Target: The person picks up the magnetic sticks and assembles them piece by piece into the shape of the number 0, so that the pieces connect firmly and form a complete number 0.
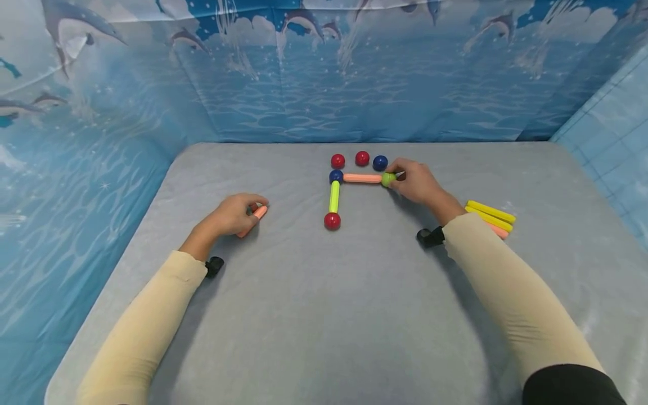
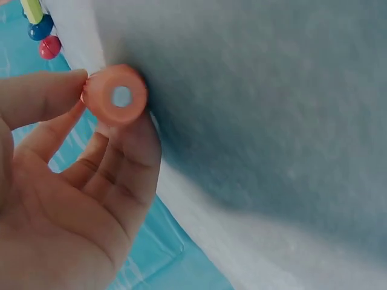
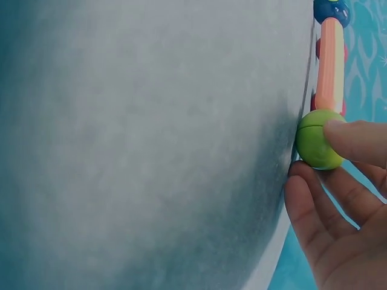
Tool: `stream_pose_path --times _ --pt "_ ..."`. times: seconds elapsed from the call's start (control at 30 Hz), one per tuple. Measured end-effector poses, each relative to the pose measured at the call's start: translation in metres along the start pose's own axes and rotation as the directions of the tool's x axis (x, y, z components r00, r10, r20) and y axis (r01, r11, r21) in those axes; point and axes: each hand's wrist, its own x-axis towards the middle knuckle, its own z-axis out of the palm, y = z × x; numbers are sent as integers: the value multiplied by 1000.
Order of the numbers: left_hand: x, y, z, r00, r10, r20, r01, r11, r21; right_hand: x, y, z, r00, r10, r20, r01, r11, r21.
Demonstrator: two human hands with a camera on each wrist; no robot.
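Observation:
My left hand [image 1: 234, 214] pinches an orange rod [image 1: 260, 212] low over the left half of the table. In the left wrist view, the rod's round end [image 2: 133, 99] faces the camera, with a pale disc in its middle. My right hand [image 1: 419, 183] grips a green ball [image 3: 311, 145] between thumb and fingertips. That ball sits at the right end of another orange rod [image 1: 362, 178]. A blue ball [image 1: 336, 176] joins this rod's left end to a lime-green rod [image 1: 334, 197], which runs toward me to a red ball [image 1: 332, 221].
Behind the joined pieces lie two loose balls, a red one [image 1: 361, 158] and a blue one [image 1: 380, 163], with another red ball [image 1: 337, 161] beside them. Yellow rods [image 1: 490, 214] and an orange rod [image 1: 500, 230] lie by my right forearm. A blue sea-print curtain [image 1: 324, 95] hangs behind the grey table [image 1: 314, 315].

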Motion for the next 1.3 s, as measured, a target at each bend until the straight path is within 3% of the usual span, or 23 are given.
stream_pose_path --times 0.13,0.33,0.47,0.6,0.73,0.93,1.07,1.3 --pt "-3 7 1 1000 8 -9 -8 999 -45 0 -1 -2 1000 6 11 -6 1000 1" --pt "-11 15 5 997 75 -31 -80 979 -189 1 -4 -3 999 17 36 -17 1000 -2" --pt "-16 20 8 996 79 -27 -84 932 -353 1 -4 -4 999 29 41 -28 1000 -5" --pt "-23 35 14 997 77 -9 -72 876 -476 0 -3 -5 999 34 37 -33 999 -11" --pt "-29 54 28 998 68 2 -57 857 -512 -1 -3 -5 999 31 37 -30 999 -10" --pt "-32 80 58 996 81 43 -39 797 -602 0 -3 -4 999 25 39 -25 1000 -14" --pt "-31 89 73 994 90 67 -29 779 -626 0 -2 -3 998 24 50 -23 1000 -18" --pt "-30 99 82 996 78 40 -33 754 -656 1 -3 -4 998 27 53 -26 999 -19"
